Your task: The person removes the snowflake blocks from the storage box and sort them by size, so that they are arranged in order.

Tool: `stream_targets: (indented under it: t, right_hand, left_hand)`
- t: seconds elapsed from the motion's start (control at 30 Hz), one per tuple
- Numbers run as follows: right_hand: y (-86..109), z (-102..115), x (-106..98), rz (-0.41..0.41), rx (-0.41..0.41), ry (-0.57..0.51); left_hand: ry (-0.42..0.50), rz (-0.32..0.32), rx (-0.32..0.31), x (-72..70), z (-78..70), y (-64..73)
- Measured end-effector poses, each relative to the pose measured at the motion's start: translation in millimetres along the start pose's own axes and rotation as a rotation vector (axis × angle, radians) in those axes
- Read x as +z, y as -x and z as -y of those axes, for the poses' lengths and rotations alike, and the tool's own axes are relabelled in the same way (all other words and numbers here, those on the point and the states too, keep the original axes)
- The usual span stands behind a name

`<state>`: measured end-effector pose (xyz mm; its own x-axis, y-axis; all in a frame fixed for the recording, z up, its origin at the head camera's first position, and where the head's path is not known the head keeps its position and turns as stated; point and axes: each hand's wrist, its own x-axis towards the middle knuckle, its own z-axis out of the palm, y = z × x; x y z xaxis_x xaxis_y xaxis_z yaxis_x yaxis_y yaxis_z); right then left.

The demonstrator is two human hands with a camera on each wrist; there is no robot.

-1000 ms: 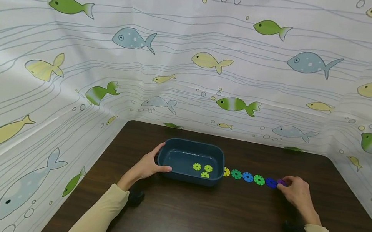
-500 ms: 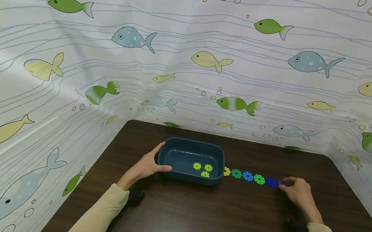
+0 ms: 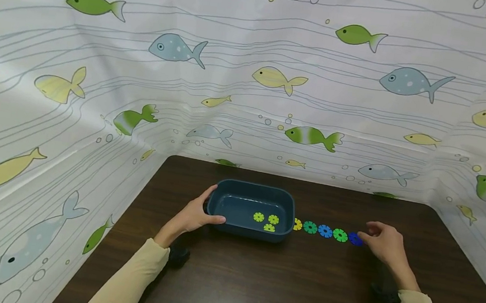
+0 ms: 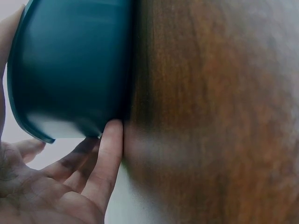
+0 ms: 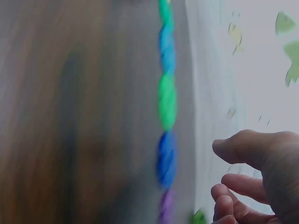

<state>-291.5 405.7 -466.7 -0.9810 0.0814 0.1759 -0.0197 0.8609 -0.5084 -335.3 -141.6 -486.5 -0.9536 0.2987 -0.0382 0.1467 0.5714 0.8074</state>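
My left hand grips the left end of a dark blue rectangular tub, thumb on its front side. In the left wrist view, fingers touch the tub's end wall low down by the table. My right hand hovers over the right end of a row of notched plastic discs, thumb and fingers apart, holding nothing. The row shows yellow, teal, light blue, green and dark blue discs. A purple disc ends it in the right wrist view; my hand hides it from the head view.
Several yellow-green discs lie in the tub's right part. The row starts at the tub's right side on a dark brown wooden table. White fish-printed sheeting surrounds the back and sides.
My right hand has let go of the purple disc and risen a little above the row, its fingers spreading. My left hand and the tub have stayed in place.
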Motion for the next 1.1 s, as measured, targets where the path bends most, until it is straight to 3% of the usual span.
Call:
stream_targets:
  t: [0.2,0.57,1.1]
  right_hand:
    - [-4.5,51.3,12.2,-0.039,-0.096,-0.042]
    - [-13.5,137.1,50.4,0.055,-0.247,-0.154]
    - [-25.7,200.7,97.5,0.255,-0.453,-0.096]
  left_hand:
    - [0.003,0.0,0.0,-0.5,1.5,-0.9]
    - [0.013,-0.009,-0.005,-1.6,-0.6,1.0]
    - [0.029,-0.002,0.001,-0.2,1.3,-1.0]
